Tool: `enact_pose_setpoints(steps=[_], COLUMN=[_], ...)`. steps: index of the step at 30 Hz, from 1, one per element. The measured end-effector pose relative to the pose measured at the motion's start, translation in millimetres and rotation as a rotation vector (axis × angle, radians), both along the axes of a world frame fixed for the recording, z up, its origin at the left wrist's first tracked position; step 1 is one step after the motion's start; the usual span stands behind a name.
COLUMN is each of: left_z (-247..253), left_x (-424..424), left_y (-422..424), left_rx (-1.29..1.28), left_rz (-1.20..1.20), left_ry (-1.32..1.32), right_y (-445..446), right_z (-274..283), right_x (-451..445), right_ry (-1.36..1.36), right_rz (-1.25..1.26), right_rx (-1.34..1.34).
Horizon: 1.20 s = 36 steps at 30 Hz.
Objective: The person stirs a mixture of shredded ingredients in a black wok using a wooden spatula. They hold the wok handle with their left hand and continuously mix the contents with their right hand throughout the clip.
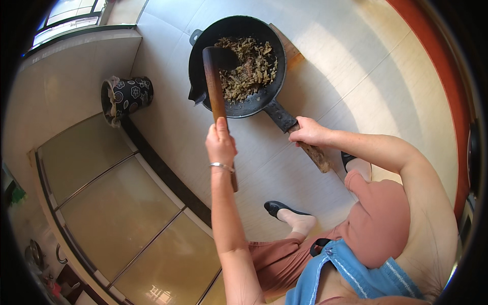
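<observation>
A black cast-iron wok (253,111) stands on the floor, holding a heap of chopped, brownish-green food (249,72), perhaps cooked leaves. My left hand (221,143) grips the long wooden handle of a tool (214,84). That tool's dark, flat head (227,58) is over the food at the wok's left side; whether it touches the food I cannot tell. My right hand (310,131) is closed around the rough wooden handle (316,156) fitted into the wok's metal socket (281,114). The handle's end sticks out below that hand.
Part of a wooden board (291,51) shows at the wok's right edge. A black flower-patterned bin (133,95) with a bag liner stands left, beside cabinet doors (118,206). My black shoe (282,209) is on the tiled floor (263,152). An orange-red border (438,68) curves along the right.
</observation>
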State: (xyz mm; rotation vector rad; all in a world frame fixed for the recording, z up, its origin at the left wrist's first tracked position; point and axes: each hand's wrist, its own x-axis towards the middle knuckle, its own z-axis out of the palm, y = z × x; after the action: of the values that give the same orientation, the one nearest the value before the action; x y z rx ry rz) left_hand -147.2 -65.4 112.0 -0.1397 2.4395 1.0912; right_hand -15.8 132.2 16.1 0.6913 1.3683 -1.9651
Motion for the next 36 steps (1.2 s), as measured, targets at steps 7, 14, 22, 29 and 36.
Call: enact_pose_setpoints(steps=[7,14,22,29,36], left_z=[-4,-27,-27,-27,-11], left_x=[-19,-11,-4,10,4], left_y=[5,-8,13,8,3], left_rx=[-0.248,-0.291,-0.318,-0.258,0.011], left_rz=[-0.071,-0.074,-0.068,0.008,0.011], left_ry=[-0.066,0.012,-0.051,-0.051,-0.026], right_y=[7,-1,-3,-1,2], right_z=[4,-1,-10,-10,-15], right_x=[-4,0,2,1,3], right_ry=[0.058,0.048,0.069,0.016,0.038], right_rz=[0.029,0.048,-0.001,0.049,0.047], right_rx=[-0.002,0.043,0.009,0.031,0.029])
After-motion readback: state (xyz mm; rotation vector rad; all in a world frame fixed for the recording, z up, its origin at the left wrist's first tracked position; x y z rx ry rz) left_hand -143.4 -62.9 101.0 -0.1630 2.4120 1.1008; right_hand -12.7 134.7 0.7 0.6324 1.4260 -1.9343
